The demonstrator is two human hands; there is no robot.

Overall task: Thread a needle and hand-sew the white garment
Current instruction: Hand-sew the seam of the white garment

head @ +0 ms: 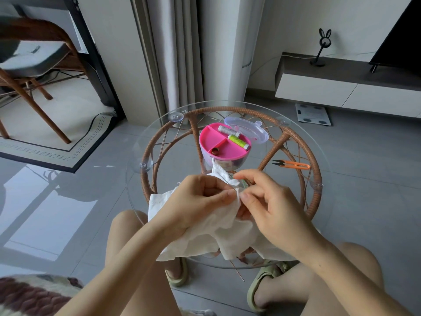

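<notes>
The white garment [211, 233] lies bunched on the near half of the round glass table [303, 124], draped toward my knees. My left hand [200, 199] pinches a fold of the cloth between thumb and fingers. Facing it, my right hand [268, 201] has its fingers curled and pinches at the same fold. A thin needle [230, 189] shows faintly between the two thumbs, partly stuck in the cloth. Any thread is too fine to make out.
A pink sewing box [224, 145] with grey and green thread spools and a thimble stands at the table's middle, its clear lid [247, 131] behind it. Orange thread snips [292, 165] lie at the right. A rattan chair stands far left, a TV cabinet far right.
</notes>
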